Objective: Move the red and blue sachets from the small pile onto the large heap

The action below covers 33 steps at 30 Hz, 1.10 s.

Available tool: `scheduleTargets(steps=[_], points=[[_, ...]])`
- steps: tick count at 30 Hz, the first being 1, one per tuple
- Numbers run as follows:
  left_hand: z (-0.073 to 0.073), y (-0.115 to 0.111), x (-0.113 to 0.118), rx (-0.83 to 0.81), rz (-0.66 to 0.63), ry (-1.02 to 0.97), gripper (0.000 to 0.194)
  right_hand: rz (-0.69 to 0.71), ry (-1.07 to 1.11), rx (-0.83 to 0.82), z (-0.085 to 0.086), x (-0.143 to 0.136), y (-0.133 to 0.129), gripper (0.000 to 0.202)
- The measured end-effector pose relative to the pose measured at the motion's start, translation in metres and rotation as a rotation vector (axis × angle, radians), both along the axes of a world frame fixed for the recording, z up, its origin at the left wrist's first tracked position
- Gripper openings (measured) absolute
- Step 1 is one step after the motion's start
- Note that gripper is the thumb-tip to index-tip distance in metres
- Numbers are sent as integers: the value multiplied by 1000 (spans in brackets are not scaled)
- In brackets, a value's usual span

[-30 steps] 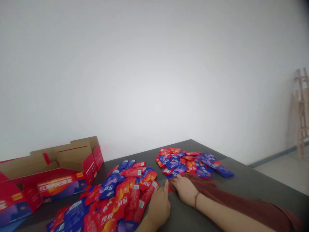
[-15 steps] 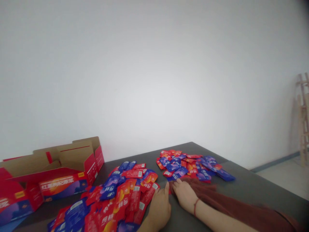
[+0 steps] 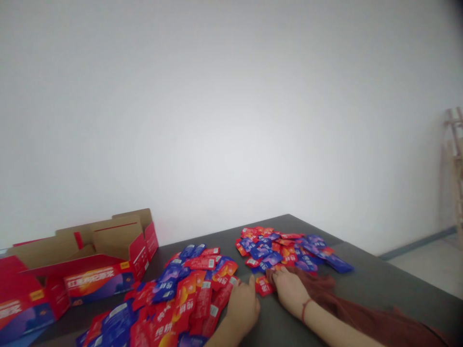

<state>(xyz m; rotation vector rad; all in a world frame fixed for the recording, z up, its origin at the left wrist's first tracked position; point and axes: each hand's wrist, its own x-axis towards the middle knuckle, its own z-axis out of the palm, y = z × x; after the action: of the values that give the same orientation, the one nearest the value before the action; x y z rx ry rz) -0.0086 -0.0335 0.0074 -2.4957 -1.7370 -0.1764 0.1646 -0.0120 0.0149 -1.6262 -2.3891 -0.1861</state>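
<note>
My left hand (image 3: 244, 304) rests at the right edge of the near pile of red and blue sachets (image 3: 188, 296). One finger points forward and the others lie by a red sachet, partly hidden by the hand. My right hand (image 3: 289, 288), with a thin red cord at the wrist, is closed on the front end of a brown cloth (image 3: 347, 308). The cloth stretches back beneath the forearm. A single red sachet (image 3: 264, 285) lies on the dark table (image 3: 275, 325) between both hands. Beyond the right hand spreads a second sachet pile (image 3: 278, 248).
At the left stand open red cardboard boxes (image 3: 101, 282) with brown insides, close to the white wall (image 3: 231, 120). The table's right edge slopes away toward a pale floor (image 3: 427, 262). A wooden rack (image 3: 456, 154) leans at the far right.
My right hand has shifted right with the cloth, uncovering the red sachet between my hands. The left hand has barely moved; the whole view has shifted slightly.
</note>
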Motion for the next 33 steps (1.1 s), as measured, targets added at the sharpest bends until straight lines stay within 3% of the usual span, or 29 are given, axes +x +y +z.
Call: scheduleTargets(steps=[4,10,17,22,25,30,33], points=[[10,8,14,-4,20,42,61,34,-15,-16,-3,-1,-10,40],[-5,12,5,69,-63,-66,50,235,15,-13,-2,-4,-12,31],[-6,8,-5,42,-54,-73,56,25,19,-21,0,10,0,31],[-4,10,-5,16,-79,-21,69,-24,0,11,-4,30,8,30],[-5,13,-1,18,-73,17,72,58,-33,24,-8,23,2,37],[-8,14,2,31,-88,18,63,343,-9,31,-10,-7,-16,35],[-10,13,1,41,-89,19,61,381,-9,30,-9,-14,-18,34]])
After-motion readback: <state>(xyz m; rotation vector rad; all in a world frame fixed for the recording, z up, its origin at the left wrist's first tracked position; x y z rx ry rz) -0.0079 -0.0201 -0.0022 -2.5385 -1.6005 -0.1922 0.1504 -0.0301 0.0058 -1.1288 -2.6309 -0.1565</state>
